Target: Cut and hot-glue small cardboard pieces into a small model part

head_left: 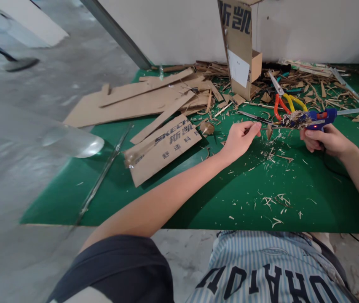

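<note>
My right hand [323, 141] grips a blue glue gun [320, 119] whose red light is on, its crusted nozzle pointing left above the green mat [198, 198]. My left hand [241, 136] hovers just left of the nozzle, fingers pinched together on a small thin scrap I cannot make out. A small brown cardboard piece [268, 131] sits between the two hands. Cardboard shavings lie scattered on the mat under and in front of both hands.
Printed cardboard sheet [163, 149] and long cardboard strips [141, 99] lie at left. A tall upright cardboard box [239, 46] stands at the back. Orange and yellow handled scissors [282, 101] lie behind the glue gun. A clear ruler [356, 94] rests at the right; a long metal strip [102, 176] crosses the mat's left edge.
</note>
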The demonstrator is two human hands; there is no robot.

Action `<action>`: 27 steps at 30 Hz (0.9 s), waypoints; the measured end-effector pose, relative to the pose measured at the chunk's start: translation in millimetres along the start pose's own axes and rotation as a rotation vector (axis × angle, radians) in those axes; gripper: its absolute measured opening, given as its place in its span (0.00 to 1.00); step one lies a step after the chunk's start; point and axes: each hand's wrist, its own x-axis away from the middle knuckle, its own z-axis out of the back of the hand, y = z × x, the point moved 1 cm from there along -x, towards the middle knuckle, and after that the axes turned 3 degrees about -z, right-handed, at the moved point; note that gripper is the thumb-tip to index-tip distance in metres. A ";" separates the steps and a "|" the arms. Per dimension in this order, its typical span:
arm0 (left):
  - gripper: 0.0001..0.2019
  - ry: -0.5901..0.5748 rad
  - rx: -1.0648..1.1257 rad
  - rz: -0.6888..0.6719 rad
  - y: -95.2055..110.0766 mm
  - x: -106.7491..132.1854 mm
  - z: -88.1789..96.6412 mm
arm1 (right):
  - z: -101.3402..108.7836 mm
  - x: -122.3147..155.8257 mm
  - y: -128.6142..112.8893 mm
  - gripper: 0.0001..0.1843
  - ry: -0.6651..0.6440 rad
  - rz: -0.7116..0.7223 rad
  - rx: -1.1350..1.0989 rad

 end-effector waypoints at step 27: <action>0.28 0.045 0.041 0.043 1.4 0.9 0.1 | 1.7 0.9 -2.4 0.30 -0.089 0.019 0.050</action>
